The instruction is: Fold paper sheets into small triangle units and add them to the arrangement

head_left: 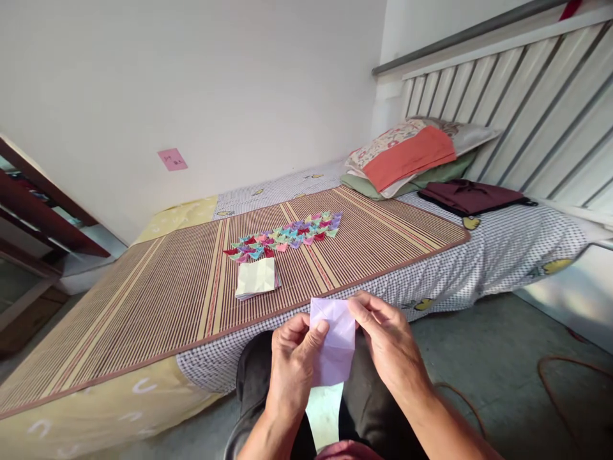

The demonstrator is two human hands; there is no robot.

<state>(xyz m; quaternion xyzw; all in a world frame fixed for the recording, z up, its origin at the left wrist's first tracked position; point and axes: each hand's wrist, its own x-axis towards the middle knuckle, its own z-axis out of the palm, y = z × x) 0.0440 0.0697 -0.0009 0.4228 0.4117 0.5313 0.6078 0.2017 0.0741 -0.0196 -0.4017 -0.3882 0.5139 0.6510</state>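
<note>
A creased sheet of lilac paper [335,345] is held up between both hands above the lap. My left hand [294,358] pinches its left edge, the thumb lying across the front. At the upper right corner, my right hand [390,338] grips the paper between thumb and fingers. Fold lines cross the sheet, and its lower part hangs down. Beyond the hands, on the bed mat, lies a stack of creased paper sheets [256,278], pale cream on top. Behind the stack, several small folded paper pieces [287,236] in many colours stand in rows.
The striped mat [172,300] covers much of the bed. Pillows [407,156] and a folded maroon cloth [472,195] lie near the white headboard [541,115]. A pale green sheet [324,412] rests between the legs. A cord [560,390] runs along the floor.
</note>
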